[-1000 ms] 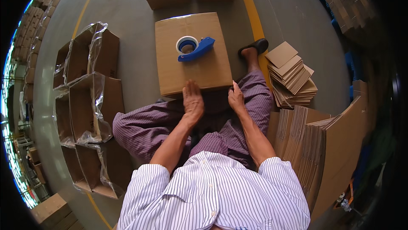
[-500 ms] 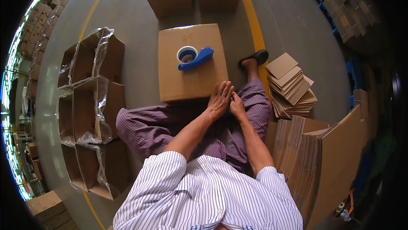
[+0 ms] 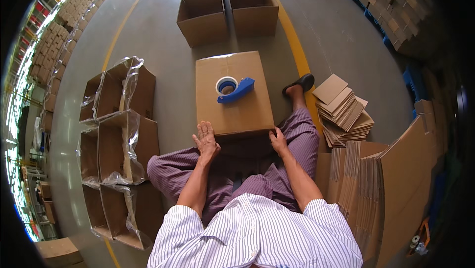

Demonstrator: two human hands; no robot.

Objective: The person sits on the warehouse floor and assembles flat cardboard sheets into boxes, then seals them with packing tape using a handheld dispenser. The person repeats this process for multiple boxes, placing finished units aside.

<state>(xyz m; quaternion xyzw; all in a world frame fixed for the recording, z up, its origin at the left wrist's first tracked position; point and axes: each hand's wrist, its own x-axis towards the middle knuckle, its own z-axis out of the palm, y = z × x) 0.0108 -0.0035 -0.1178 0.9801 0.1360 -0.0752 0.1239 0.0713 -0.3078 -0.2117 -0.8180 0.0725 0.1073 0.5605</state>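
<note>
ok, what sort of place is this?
Probably a warehouse or packing floor: a thick yellow line on the grey floor, tall stacks of brown cardboard at upper right, and open boxes with clear plastic at left.

Warehouse packing area shown, grey floor point(image 3: 173, 70) marked with yellow lines point(image 3: 291, 38), cardboard point(image 3: 391, 8) piled on blue pallets point(image 3: 387, 43), flat cartons point(image 3: 403, 184) stacked at right, open boxes point(image 3: 255, 22) set in rows, tape dispenser point(image 3: 240, 92) laid on a closed box point(image 3: 237, 119)
</note>
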